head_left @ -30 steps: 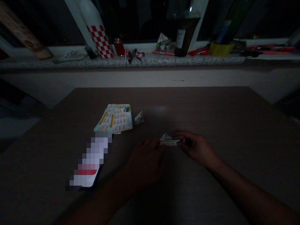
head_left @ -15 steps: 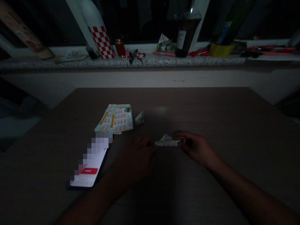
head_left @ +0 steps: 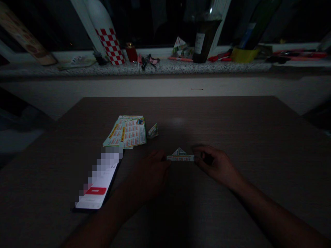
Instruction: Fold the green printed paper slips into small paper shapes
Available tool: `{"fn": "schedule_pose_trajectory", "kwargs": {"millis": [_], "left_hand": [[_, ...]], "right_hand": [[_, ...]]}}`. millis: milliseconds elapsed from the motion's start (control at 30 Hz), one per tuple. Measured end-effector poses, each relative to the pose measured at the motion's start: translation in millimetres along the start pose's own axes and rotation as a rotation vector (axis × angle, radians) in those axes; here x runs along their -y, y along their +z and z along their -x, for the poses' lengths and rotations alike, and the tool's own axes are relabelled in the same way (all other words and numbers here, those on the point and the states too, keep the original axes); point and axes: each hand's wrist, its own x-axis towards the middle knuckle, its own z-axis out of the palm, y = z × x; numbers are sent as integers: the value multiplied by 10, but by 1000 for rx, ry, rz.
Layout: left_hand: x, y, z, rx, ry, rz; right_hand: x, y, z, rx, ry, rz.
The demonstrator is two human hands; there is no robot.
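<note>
A small folded piece of printed paper (head_left: 180, 155), a narrow strip with a triangular peak, lies on the dark wooden table (head_left: 232, 117). My left hand (head_left: 151, 174) pinches its left end and my right hand (head_left: 214, 163) pinches its right end, fingers curled. The scene is very dim.
A stack of printed paper sheets (head_left: 126, 131) and a small folded scrap (head_left: 153, 131) lie further back on the left. A lit phone (head_left: 99, 184) rests at the near left. The window sill behind holds a red-and-white checkered bottle (head_left: 108, 43), a dark bottle (head_left: 203, 39) and clutter.
My left hand has slid leftwards along the folded paper, so more of the strip shows. The paper has shifted slightly left. My right hand has barely moved.
</note>
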Motion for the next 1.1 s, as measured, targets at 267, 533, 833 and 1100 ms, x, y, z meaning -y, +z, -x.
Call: {"fn": "schedule_pose_trajectory", "kwargs": {"millis": [267, 533, 833, 1100], "left_hand": [[-132, 63, -42, -14, 75, 0], [-161, 108, -66, -40, 102, 29], [-74, 221, -191, -215, -203, 563], [-120, 233, -206, -155, -203, 957]], "right_hand": [[17, 34, -6, 20, -128, 264], [14, 33, 0, 16, -77, 172], [19, 54, 74, 2, 78, -509], [166, -37, 137, -100, 101, -615]]}}
